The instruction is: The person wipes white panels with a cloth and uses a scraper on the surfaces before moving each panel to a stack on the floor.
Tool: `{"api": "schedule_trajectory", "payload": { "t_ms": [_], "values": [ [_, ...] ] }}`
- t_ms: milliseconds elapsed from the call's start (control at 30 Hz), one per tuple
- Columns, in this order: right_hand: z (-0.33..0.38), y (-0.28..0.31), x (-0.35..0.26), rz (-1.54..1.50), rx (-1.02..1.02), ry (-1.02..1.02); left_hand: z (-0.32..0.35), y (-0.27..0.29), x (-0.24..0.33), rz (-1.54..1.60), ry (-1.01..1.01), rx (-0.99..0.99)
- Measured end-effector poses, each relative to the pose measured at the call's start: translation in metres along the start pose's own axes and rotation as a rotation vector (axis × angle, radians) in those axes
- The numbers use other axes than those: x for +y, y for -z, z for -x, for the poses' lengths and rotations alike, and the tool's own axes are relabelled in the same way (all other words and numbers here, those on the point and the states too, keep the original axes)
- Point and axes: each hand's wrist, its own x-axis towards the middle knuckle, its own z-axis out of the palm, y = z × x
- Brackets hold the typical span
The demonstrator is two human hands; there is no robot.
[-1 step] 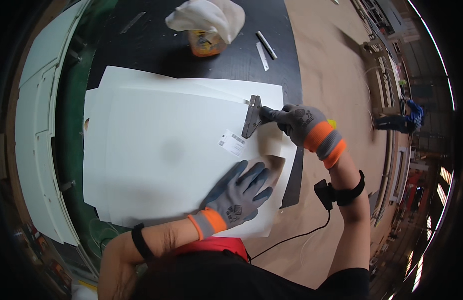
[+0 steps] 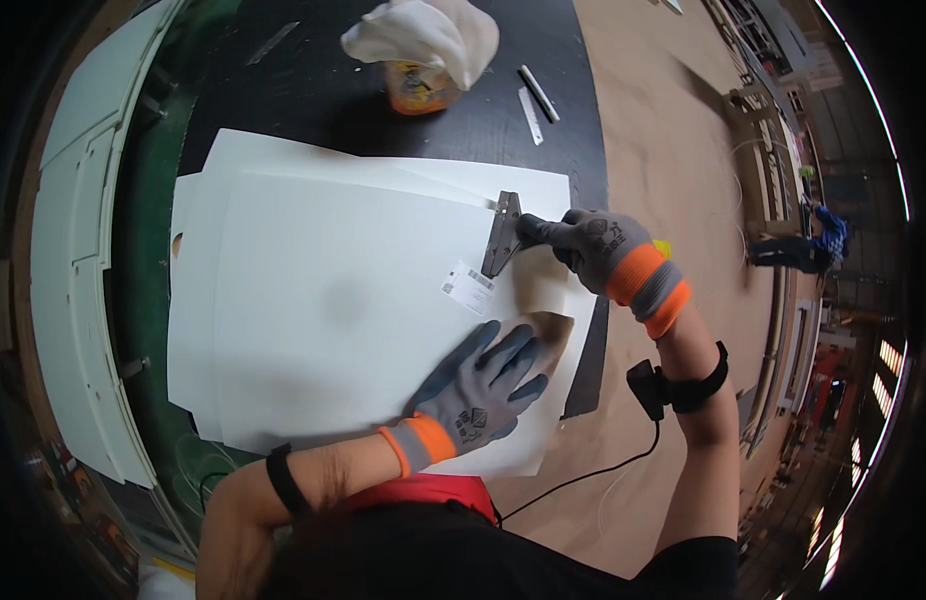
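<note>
My right hand (image 2: 608,248), in a grey glove with an orange cuff, is closed around a scraper (image 2: 502,236) with a wide dark metal head. A bit of yellow shows behind that glove. The scraper's head rests on white flat sheets or panels (image 2: 323,260) that overlap, just above a printed white label (image 2: 469,287). My left hand (image 2: 475,396), gloved alike, lies flat with spread fingers on the white surface below the label. Beside its fingertips is a brownish corner (image 2: 553,330); whether it is a flap or bare material I cannot tell.
On the black tabletop (image 2: 273,95), a white cloth (image 2: 428,38) lies over an orange-yellow tub (image 2: 419,92). A white pen-like stick (image 2: 539,94) and a thin white strip (image 2: 530,116) lie to its right. White panels (image 2: 71,250) stand at left. A person in blue (image 2: 833,235) is far right.
The whole view has shifted very slightly. Both hands and the scraper keep their places on the white surface.
</note>
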Motion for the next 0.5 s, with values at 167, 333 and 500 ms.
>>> {"api": "schedule_trajectory", "payload": {
  "t_ms": [167,333,500],
  "values": [
    [-0.026,0.013,-0.026,0.090,0.001,0.137,0.000,-0.007,0.000,0.022,0.041,0.083],
    [-0.056,0.022,-0.056,0.131,-0.029,0.227,0.007,-0.003,-0.004,0.044,0.090,0.133],
    [-0.080,0.033,-0.089,0.098,0.050,0.319,0.016,0.007,-0.018,0.044,0.145,0.107]
  ]
}}
